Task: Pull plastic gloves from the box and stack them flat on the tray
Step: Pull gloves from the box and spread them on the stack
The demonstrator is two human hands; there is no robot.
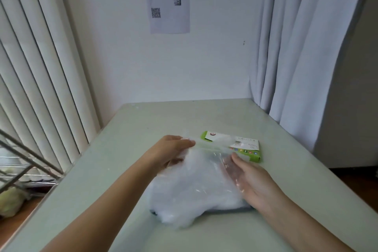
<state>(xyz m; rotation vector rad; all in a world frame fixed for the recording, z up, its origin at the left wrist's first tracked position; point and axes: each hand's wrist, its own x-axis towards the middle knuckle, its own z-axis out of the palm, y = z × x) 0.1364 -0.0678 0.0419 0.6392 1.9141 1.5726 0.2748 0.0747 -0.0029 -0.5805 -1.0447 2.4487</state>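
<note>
Fingers [187, 143] of left hand [171, 150] pinch top glove [206, 155] at its far edge. Thick glove pile [194, 190] already covers tray [229, 209]. Right hand [252, 179] fingers straight against the film. Box [243, 149] just behind; probably more left.

The gloves [196, 186] are cloudy-clear, the tray [229, 210] dark, the desk [163, 120] pale green, the box [233, 145] lime-green and white with small coloured squares.

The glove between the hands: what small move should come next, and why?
Probably lower the glove onto the pile and smooth it flat. The left hand grips its far edge, the right hand shows straight fingers through it, and it looks crumpled over the pile on the tray.
</note>
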